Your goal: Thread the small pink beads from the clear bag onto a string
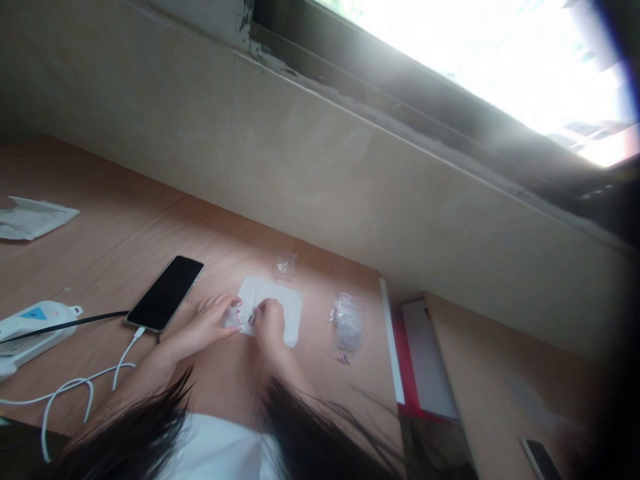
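Observation:
My left hand (217,319) is curved, with thumb and fingers around the edges of a small clear plastic bag (233,316) that shows a red mark. Close beside it, the fingertips of my right hand (271,321) pinch a small greyish piece (252,317), too small and blurred to name. Both hands are over a white sheet (293,304) lying flat on the wooden table (220,387). Just beyond the sheet lies a little clear zip bag (285,265) with small contents. To the right is a larger clear bag (349,323) with smaller packets inside.
A phone (166,293) with a white cable (123,360) lies left of my hands. Farther left are a white power strip (40,333) and a white paper packet (37,219). The table ends at a wall (300,160); another table (490,373) stands right.

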Tool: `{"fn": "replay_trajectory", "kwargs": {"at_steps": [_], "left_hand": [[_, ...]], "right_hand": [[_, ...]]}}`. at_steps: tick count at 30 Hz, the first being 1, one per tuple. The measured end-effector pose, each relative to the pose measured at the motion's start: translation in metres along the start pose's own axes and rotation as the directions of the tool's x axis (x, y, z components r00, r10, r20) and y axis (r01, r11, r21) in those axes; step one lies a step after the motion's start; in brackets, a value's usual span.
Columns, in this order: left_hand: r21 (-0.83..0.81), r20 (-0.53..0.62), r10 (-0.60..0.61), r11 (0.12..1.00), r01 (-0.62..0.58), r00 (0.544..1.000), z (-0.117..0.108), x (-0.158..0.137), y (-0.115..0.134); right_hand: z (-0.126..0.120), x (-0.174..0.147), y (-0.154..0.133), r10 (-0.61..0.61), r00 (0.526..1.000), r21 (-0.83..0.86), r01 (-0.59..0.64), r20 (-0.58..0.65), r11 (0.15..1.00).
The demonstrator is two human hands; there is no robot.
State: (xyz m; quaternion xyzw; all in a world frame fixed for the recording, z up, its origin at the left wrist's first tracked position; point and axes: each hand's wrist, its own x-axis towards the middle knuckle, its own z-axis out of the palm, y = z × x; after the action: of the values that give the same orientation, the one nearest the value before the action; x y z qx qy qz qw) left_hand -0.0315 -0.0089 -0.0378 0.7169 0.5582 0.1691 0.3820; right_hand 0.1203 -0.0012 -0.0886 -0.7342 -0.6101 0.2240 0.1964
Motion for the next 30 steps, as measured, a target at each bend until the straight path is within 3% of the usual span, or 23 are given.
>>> {"fn": "replay_trajectory", "kwargs": {"at_steps": [8, 14, 25, 30], "left_hand": [[0.037, 0.014, -0.007, 0.999, 0.007, 1.000, 0.007, 0.004, -0.002], [0.018, 0.023, -0.014, 1.000, 0.013, 1.000, 0.006, 0.003, 0.000], [0.013, 0.050, -0.035, 0.999, 0.034, 0.998, 0.005, 0.001, 0.003], [0.035, 0.050, -0.061, 0.998, 0.059, 0.997, 0.001, 0.001, 0.009]], "right_hand": [[-0.020, -0.009, -0.008, -0.146, 0.987, 0.322, 0.158, -0.060, 0.933], [-0.002, -0.009, 0.010, -0.024, 0.999, 0.118, 0.030, -0.047, 0.993], [-0.003, -0.006, -0.001, -0.093, 0.994, -0.133, 0.099, 0.055, 0.986], [-0.007, -0.007, -0.004, -0.081, 0.997, -0.072, 0.082, 0.010, 0.994]]}}
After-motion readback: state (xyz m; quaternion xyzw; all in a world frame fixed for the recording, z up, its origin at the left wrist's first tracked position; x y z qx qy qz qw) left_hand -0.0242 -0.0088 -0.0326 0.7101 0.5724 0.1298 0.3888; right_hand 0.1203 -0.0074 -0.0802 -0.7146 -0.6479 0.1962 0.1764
